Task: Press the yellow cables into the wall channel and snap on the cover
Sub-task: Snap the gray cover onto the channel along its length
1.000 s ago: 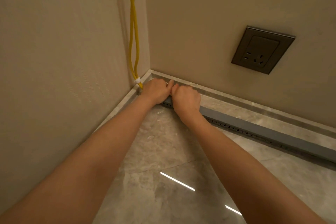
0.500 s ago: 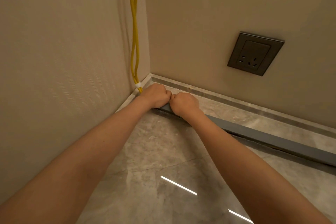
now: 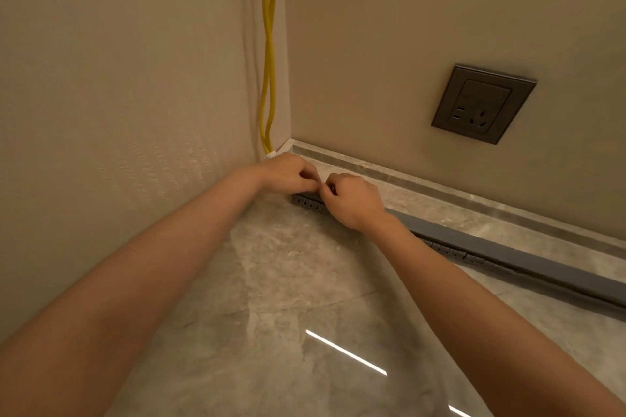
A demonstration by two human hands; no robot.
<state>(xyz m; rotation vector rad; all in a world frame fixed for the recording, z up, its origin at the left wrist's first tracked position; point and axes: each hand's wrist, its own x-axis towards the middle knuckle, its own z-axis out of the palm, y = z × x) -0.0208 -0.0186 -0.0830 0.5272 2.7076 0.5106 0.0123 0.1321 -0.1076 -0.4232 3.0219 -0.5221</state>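
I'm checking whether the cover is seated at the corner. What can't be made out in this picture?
Head view only:
- Channel end under the cover: hidden by left hand and right hand.
- Yellow cables below the corner: behind the left hand.
- What the fingertips pinch: too small.
- Cover's far end: cut off by the right edge.

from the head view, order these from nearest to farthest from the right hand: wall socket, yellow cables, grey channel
1. grey channel: directly under the right hand, running off to the right.
2. yellow cables: in the corner, just beyond the left hand.
3. wall socket: up on the right wall.
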